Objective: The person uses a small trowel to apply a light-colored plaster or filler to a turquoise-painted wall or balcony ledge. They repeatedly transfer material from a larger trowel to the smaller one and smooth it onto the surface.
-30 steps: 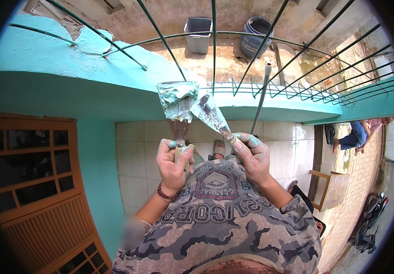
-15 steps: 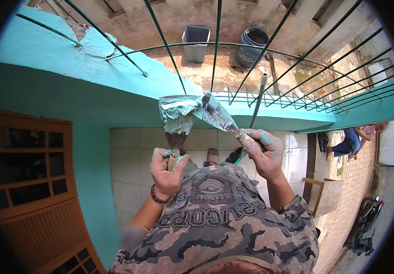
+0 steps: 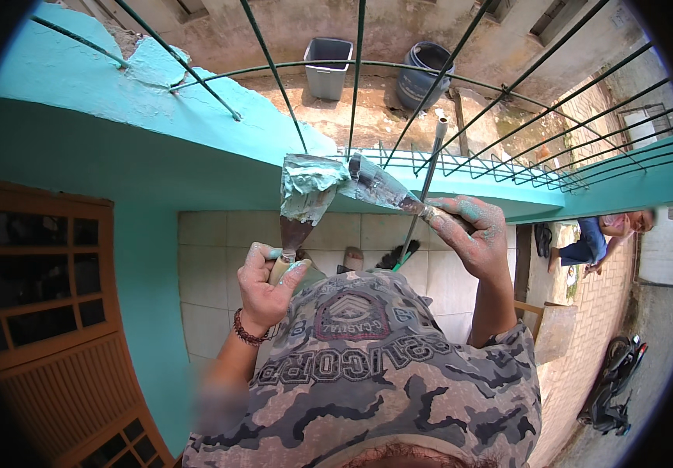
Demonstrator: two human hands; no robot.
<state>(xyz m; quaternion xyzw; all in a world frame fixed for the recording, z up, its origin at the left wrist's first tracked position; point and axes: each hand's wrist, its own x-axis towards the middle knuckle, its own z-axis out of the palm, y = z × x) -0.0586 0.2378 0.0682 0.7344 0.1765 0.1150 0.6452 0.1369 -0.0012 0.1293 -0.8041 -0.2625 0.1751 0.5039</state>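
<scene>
My left hand (image 3: 266, 287) is closed round the handle of a wide putty knife (image 3: 299, 226), blade pointing away from me. A thick lump of turquoise putty (image 3: 310, 177) covers the upper part of that blade. In my right hand (image 3: 473, 230) is a second putty knife (image 3: 379, 187), slanting to the left, its blade smeared with the same turquoise. Its tip touches, or nearly touches, the right side of the lump. Turquoise specks coat the fingers of both hands.
Ahead runs a turquoise wall ledge (image 3: 196, 129) with a broken patch, under green metal bars (image 3: 359, 78). Beyond stand a grey bin (image 3: 327, 76) and a blue drum (image 3: 424, 82). A pole (image 3: 430, 168) leans near my right hand. A wooden door (image 3: 47, 288) is left; a person (image 3: 598, 240) sits right.
My right hand and its putty knife have shifted slightly right and up. The left putty knife has moved a little to the right, while my left hand tilts it slightly.
</scene>
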